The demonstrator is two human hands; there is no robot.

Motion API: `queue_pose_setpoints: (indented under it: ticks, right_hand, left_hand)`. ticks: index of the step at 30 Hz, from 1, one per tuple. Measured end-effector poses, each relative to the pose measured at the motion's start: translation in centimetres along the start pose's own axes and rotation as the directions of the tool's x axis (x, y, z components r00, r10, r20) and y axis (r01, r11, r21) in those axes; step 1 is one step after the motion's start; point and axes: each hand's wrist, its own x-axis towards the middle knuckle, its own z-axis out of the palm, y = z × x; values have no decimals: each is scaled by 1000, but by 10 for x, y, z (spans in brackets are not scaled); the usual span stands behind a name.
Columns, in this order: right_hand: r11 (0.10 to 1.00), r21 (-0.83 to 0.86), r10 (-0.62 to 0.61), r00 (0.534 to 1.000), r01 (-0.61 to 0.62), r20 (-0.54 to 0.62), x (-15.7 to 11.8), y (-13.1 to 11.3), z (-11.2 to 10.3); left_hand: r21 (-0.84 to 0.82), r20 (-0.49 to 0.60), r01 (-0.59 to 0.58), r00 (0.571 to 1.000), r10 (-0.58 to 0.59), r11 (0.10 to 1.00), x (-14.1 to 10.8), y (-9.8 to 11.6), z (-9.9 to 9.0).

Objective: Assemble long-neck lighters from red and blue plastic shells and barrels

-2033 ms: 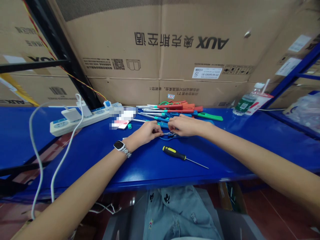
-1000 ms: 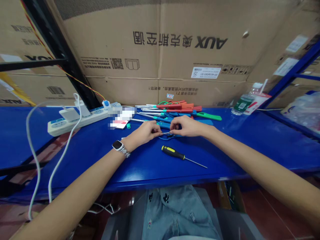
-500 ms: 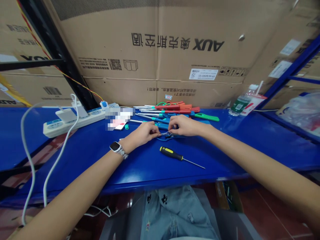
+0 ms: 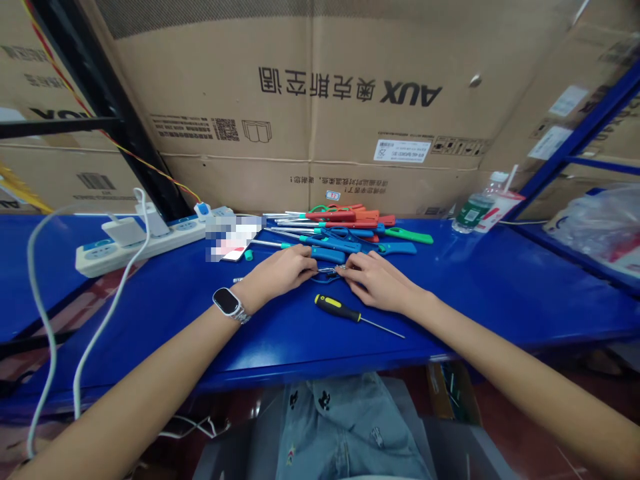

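Low over the table, my left hand (image 4: 289, 271) has its thumb and fingertips pinched at the left end of what looks like an opened blue stick lighter (image 4: 326, 279), with thin silvery parts or wires showing. My right hand (image 4: 379, 280) pinches its other end between thumb and index finger, the remaining fingers loosely bent. Much of the piece is hidden by fingers. Just in front of it lies a black and yellow screwdriver (image 4: 340, 309), tip pointing right. Behind both hands is a pile of stick lighters (image 4: 345, 227) in blue, red, orange and green.
On the left stand a white power strip (image 4: 145, 241) with plugs, a phone (image 4: 241, 241) and a small green cap (image 4: 249, 255). A plastic bottle (image 4: 473, 210) and a red and white cup (image 4: 500, 208) are at right. A large cardboard box (image 4: 310, 120) backs the blue table (image 4: 280, 340).
My right hand has come down and nearer to me, its fingers now lower at the piece. My left hand stays pinched at its end. The whole view has shifted slightly.
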Motion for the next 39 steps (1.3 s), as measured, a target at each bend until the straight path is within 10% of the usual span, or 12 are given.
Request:
queue_pose_setpoints:
  ticks: [8,26,33,39]
  right_hand:
    - [983,173,65,998,-66,10,-10,1,3]
    - [922,343,188,982,-180,10,5,19,-2]
    - [931,263,203,958,-253,202,18,30,-17]
    - [999,-11,52,991,-51,124,15,29,-17]
  left_hand:
    - [152,-15,-177,983,181,973,1,13,4]
    - [24,-33,-162,986,163,986,11,7,10]
    - [-44,-61,-172,984,169,984,8,4,10]
    - [27,-29,-210,977,211,977,9,6,9]
